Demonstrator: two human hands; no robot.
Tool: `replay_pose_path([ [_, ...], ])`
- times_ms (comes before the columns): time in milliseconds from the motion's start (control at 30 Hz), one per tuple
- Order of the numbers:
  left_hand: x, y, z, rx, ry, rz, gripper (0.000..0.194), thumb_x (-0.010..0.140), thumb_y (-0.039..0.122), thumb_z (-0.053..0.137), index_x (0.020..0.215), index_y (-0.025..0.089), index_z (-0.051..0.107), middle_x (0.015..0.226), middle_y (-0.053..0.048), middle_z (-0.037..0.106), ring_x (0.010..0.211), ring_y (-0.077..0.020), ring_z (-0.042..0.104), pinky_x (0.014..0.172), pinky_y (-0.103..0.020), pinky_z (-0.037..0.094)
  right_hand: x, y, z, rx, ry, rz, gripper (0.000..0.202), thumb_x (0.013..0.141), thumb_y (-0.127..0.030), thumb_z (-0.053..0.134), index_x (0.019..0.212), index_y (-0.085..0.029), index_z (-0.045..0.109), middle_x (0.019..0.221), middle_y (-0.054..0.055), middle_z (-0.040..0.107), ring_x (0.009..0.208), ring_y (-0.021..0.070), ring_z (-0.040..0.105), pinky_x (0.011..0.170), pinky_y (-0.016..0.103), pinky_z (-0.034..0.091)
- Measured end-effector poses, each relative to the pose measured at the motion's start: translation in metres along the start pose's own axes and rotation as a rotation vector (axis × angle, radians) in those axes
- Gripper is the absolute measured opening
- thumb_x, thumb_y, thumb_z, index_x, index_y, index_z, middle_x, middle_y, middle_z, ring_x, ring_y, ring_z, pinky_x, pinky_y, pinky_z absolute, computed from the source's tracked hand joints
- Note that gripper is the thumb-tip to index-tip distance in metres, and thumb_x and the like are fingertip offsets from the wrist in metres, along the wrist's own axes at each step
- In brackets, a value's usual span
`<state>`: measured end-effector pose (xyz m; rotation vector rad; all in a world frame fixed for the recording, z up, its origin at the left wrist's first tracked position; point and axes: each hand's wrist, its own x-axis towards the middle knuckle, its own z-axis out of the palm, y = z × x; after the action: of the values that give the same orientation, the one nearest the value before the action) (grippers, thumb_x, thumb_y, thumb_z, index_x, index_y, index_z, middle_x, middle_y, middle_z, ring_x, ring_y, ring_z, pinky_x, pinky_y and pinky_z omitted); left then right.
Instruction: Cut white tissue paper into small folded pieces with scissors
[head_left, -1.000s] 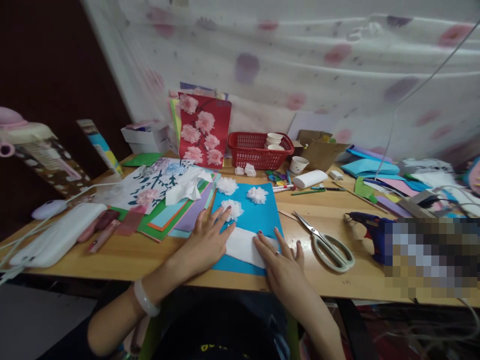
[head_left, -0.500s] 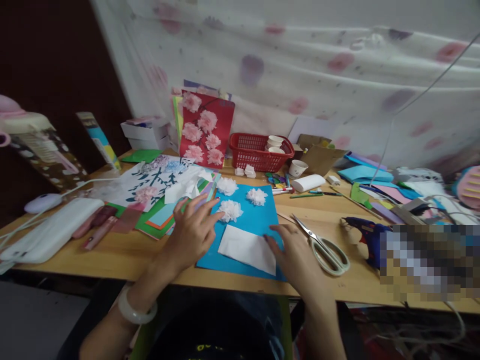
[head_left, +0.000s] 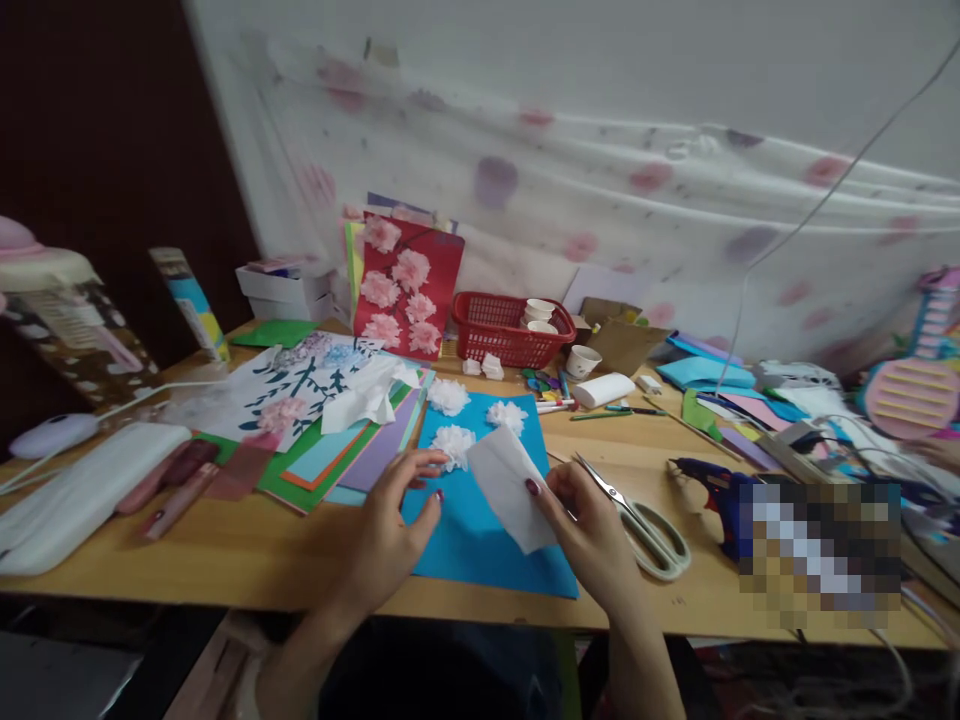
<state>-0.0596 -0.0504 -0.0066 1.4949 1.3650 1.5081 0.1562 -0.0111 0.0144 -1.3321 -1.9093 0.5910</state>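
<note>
A folded white tissue (head_left: 510, 490) is pinched by its right side in my right hand (head_left: 589, 520), lifted and tilted above a blue sheet of paper (head_left: 465, 535). My left hand (head_left: 397, 515) hovers over the sheet's left edge, thumb and fingers apart, holding nothing. Toward the top of the blue sheet are three white tissue flowers: one at the upper left (head_left: 448, 397), one at the upper right (head_left: 505, 416) and one lower down (head_left: 453, 446). Scissors with pale handles (head_left: 652, 540) lie just right of my right hand.
A glue gun (head_left: 712, 490) lies at the right, partly blurred out. Behind stand a red basket (head_left: 510, 345) with paper cups and a red card with pink flowers (head_left: 409, 285). Coloured papers (head_left: 322, 480) and a white power strip (head_left: 94, 495) occupy the left.
My right hand has taken hold of the tissue and raised it off the blue sheet. My left hand has drawn back from the white flowers. The view has tilted up slightly.
</note>
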Motion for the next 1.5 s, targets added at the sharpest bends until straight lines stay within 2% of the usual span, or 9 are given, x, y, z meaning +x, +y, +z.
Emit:
replay_pose_path([
  [133, -0.006, 0.010, 0.028, -0.653, -0.203, -0.295, 0.027, 0.074, 0.018, 0.069, 0.099, 0.023, 0.061, 0.114, -0.006, 0.063, 0.115, -0.0226, 0.056, 0.092, -0.031, 0.045, -0.008, 0.000, 0.005, 0.360, 0.171, 0.065, 0.030, 0.085, -0.047, 0.060, 0.073, -0.021, 0.048, 0.062, -0.005, 0.044, 0.056, 0.0121, 0.040, 0.049, 0.023, 0.032],
  [267, -0.001, 0.017, 0.047, -0.935, -0.198, -0.382, 0.030, 0.076, 0.018, 0.071, 0.102, 0.024, 0.058, 0.101, -0.002, 0.067, 0.093, -0.0147, 0.063, 0.081, -0.025, 0.047, -0.017, -0.001, 0.010, 0.551, 0.183, 0.161, 0.032, 0.082, -0.047, 0.065, 0.075, -0.021, 0.047, 0.061, -0.006, 0.042, 0.054, 0.0104, 0.037, 0.049, 0.021, 0.030],
  [567, 0.003, 0.020, 0.053, -0.642, -0.011, -0.215, 0.023, 0.076, 0.010, 0.062, 0.098, 0.017, 0.063, 0.101, -0.007, 0.069, 0.094, -0.0176, 0.063, 0.080, -0.025, 0.047, -0.031, -0.007, 0.019, 0.551, 0.130, 0.276, 0.036, 0.081, -0.055, 0.062, 0.083, -0.021, 0.049, 0.052, -0.008, 0.044, 0.046, 0.0094, 0.036, 0.042, 0.019, 0.027],
  [700, 0.004, 0.024, 0.048, -0.566, -0.055, -0.201, 0.022, 0.079, 0.011, 0.059, 0.099, 0.018, 0.064, 0.108, -0.007, 0.069, 0.098, -0.0172, 0.062, 0.081, -0.024, 0.046, -0.030, -0.007, 0.016, 0.416, 0.097, 0.293, 0.040, 0.086, -0.060, 0.049, 0.089, -0.021, 0.054, 0.049, -0.007, 0.041, 0.043, 0.0103, 0.034, 0.039, 0.020, 0.022],
  [933, 0.012, 0.024, 0.040, -0.413, -0.115, -0.149, 0.018, 0.087, 0.017, 0.052, 0.099, 0.021, 0.066, 0.102, -0.004, 0.069, 0.083, -0.0145, 0.062, 0.069, -0.022, 0.046, -0.032, -0.007, 0.017, 0.255, 0.063, 0.231, 0.042, 0.088, -0.056, 0.047, 0.065, -0.020, 0.049, 0.047, -0.008, 0.031, 0.042, 0.0087, 0.028, 0.039, 0.021, 0.017],
  [1100, 0.011, 0.025, 0.036, -0.500, -0.221, -0.123, 0.020, 0.087, 0.025, 0.059, 0.105, 0.023, 0.068, 0.103, -0.005, 0.068, 0.090, -0.0171, 0.063, 0.078, -0.027, 0.049, -0.035, -0.006, 0.019, 0.108, 0.213, 0.176, 0.037, 0.090, -0.052, 0.047, 0.073, -0.020, 0.054, 0.043, -0.009, 0.034, 0.039, 0.0095, 0.032, 0.039, 0.021, 0.020],
  [1233, 0.000, 0.023, 0.040, -0.637, -0.334, -0.146, 0.023, 0.077, 0.016, 0.069, 0.099, 0.023, 0.072, 0.103, -0.006, 0.068, 0.099, -0.0203, 0.063, 0.083, -0.029, 0.050, -0.035, -0.007, 0.021, 0.127, 0.288, 0.155, 0.035, 0.090, -0.052, 0.048, 0.078, -0.020, 0.056, 0.043, -0.007, 0.040, 0.037, 0.0104, 0.035, 0.038, 0.021, 0.023],
  [1333, -0.005, 0.020, 0.042, -0.616, -0.333, -0.152, 0.021, 0.074, 0.011, 0.068, 0.090, 0.022, 0.076, 0.103, -0.008, 0.068, 0.102, -0.0224, 0.063, 0.082, -0.029, 0.051, -0.036, -0.011, 0.023, 0.164, 0.289, 0.158, 0.034, 0.089, -0.053, 0.050, 0.085, -0.020, 0.058, 0.042, -0.007, 0.040, 0.036, 0.0108, 0.036, 0.037, 0.021, 0.024],
  [1500, -0.005, 0.019, 0.039, -0.542, -0.326, -0.226, 0.033, 0.070, 0.005, 0.064, 0.096, 0.021, 0.076, 0.105, -0.008, 0.071, 0.093, -0.0207, 0.066, 0.071, -0.025, 0.051, -0.038, -0.015, 0.022, 0.218, 0.291, 0.152, 0.036, 0.089, -0.053, 0.050, 0.085, -0.018, 0.060, 0.042, -0.006, 0.042, 0.036, 0.0100, 0.035, 0.035, 0.020, 0.024],
])
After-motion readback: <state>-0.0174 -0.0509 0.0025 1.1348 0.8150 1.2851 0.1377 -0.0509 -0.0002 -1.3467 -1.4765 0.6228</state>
